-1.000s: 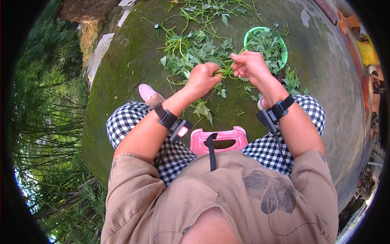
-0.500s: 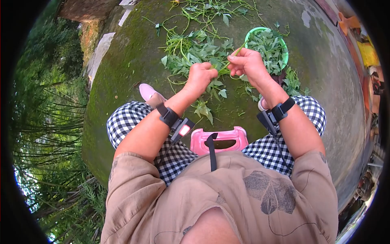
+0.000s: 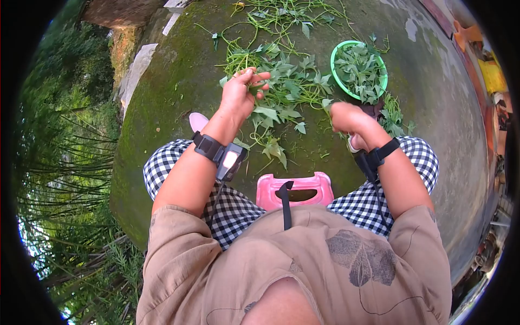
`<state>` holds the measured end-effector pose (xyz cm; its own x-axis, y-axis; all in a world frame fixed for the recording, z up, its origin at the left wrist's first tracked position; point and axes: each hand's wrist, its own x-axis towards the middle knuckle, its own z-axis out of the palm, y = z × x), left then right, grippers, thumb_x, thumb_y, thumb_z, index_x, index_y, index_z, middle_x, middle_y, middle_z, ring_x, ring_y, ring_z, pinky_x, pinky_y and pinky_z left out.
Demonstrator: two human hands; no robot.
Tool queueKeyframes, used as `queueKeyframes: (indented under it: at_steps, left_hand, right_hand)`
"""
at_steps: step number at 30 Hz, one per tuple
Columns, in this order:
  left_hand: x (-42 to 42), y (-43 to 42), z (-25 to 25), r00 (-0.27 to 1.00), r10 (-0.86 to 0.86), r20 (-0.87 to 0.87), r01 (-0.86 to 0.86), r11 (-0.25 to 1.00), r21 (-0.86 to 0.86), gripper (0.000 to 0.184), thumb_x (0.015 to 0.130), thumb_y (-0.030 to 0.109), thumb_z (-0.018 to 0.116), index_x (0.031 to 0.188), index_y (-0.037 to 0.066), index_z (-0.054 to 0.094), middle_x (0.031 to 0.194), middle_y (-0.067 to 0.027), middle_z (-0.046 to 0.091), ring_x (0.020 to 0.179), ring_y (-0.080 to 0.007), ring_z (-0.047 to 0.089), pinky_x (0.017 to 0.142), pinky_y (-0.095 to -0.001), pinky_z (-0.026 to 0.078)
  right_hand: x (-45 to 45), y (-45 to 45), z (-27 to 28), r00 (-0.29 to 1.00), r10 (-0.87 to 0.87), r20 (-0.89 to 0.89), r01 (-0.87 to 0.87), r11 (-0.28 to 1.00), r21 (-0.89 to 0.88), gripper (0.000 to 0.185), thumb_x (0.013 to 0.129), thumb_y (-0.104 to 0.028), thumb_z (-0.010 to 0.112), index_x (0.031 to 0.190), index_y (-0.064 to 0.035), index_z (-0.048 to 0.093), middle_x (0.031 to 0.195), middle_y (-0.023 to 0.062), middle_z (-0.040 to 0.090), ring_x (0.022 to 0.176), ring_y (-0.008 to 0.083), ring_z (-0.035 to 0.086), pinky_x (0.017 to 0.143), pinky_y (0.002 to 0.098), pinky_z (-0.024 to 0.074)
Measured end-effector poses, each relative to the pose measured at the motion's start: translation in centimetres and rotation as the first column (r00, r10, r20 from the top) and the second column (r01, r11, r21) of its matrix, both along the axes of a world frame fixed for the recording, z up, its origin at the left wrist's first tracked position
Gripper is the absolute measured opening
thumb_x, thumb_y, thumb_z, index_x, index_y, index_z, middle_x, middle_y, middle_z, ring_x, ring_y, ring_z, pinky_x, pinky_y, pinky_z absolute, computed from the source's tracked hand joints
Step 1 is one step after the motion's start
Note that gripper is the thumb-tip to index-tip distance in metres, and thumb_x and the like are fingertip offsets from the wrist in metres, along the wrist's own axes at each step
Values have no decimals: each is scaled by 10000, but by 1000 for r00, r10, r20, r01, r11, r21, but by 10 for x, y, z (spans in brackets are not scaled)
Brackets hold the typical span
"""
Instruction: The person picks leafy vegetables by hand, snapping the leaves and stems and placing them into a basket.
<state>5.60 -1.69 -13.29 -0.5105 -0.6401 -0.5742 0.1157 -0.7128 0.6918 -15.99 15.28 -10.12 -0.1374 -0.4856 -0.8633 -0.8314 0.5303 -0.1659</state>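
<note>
My left hand (image 3: 241, 93) is raised over the left side of a heap of leafy green vines (image 3: 290, 81) on the ground. Its fingers are partly curled around a green leaf (image 3: 257, 86), with the fingertips pointing right. My right hand (image 3: 348, 117) hangs below a green plastic basket (image 3: 333, 66), back of the hand up and somewhat blurred. Its fingers are curled under, so what they hold is hidden. A small leaf and thin stem show just beside its knuckles. Picked leaves (image 3: 360, 70) fill the basket.
A small bunch of stems (image 3: 394, 115) lies right of my right hand. More vines (image 3: 292, 16) trail at the far side. A pink stool (image 3: 265, 189) is between my knees. Mossy concrete (image 3: 157, 157) surrounds everything, with bushes (image 3: 65, 135) at left.
My hands were together over the vines, gripping stems. They have moved apart: the left went left, and the right came down and turned its back upward.
</note>
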Motion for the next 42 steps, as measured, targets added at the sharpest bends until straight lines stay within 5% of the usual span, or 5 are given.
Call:
queueKeyframes:
  at_steps: [5, 7, 9, 22, 42]
  left_hand:
    - [4, 0, 1, 999, -32, 34, 32, 999, 12, 177, 1010, 201, 394, 1064, 89, 521, 985, -152, 684, 868, -265, 641, 700, -382, 491]
    - [1, 9, 2, 997, -74, 19, 73, 996, 57, 171, 1011, 213, 402, 1044, 94, 520, 1033, -174, 682, 894, -277, 633, 750, -396, 499]
    - [-3, 20, 6, 995, -98, -23, 100, 990, 97, 171, 1012, 219, 404, 1033, 95, 520, 1046, -185, 678, 902, -279, 629, 770, -407, 503]
    - [-42, 42, 5, 990, 18, -143, 5, 987, 159, 148, 963, 170, 512, 1009, 59, 598, 965, -54, 615, 925, -200, 582, 846, -357, 468]
    - [-30, 5, 24, 975, -210, 69, 201, 972, 119, 308, 935, 222, 502, 1168, 21, 528, 1092, -185, 636, 898, -290, 632, 775, -368, 517]
  right_hand:
    - [-18, -10, -51, 982, -142, -123, 49, 825, -563, 262, 773, -112, 651, 983, 45, 669, 874, 167, 685, 756, 243, 683, 632, 353, 536]
    - [-16, -30, 5, 491, -361, 793, 853, 384, -354, 289, 791, -140, 663, 1030, 23, 655, 873, 113, 683, 739, 171, 653, 630, 300, 515]
    - [-11, -51, 36, 444, -181, 878, 895, 151, -421, 286, 802, -147, 664, 1048, -2, 649, 876, 80, 684, 714, 110, 619, 599, 269, 490]
    - [64, -54, -6, 924, -141, 356, 372, 545, -751, 315, 732, -363, 662, 814, -59, 658, 768, 151, 661, 748, 334, 644, 664, 445, 489]
    - [-166, -7, -25, 761, -615, -205, 258, 578, -774, 220, 731, -224, 709, 909, -95, 714, 952, 168, 687, 908, 341, 657, 786, 445, 509]
